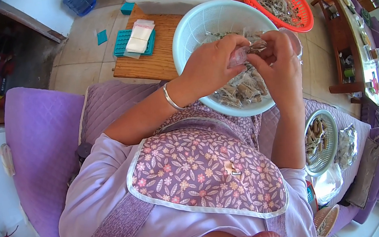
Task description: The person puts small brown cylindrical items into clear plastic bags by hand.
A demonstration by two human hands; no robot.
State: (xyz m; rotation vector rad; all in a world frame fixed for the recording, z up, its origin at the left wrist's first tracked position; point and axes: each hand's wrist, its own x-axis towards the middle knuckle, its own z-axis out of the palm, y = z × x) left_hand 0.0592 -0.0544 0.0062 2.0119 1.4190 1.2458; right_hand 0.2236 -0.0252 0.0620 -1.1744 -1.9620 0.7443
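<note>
My left hand (213, 62), with a silver bangle at the wrist, grips a small clear plastic bag (239, 56) between thumb and fingers. Close against it, my right hand (279, 60) is closed with thumb and fingertips together at the bag's end. Something thin and brownish shows between its fingers, too small to name. Both hands are above a large pale blue plastic basin (183, 37) in my lap. Inside lie many small clear packets (243, 89) with brown pieces in them, partly hidden by my hands.
A white tub (178, 6) of brown pieces stands on a wooden table (164, 27), near a teal tray (150, 46) with white bags (140, 35). At upper right is a red basket (308, 12) of packets. A smaller pale green basket (333, 139) sits on the sofa to my right.
</note>
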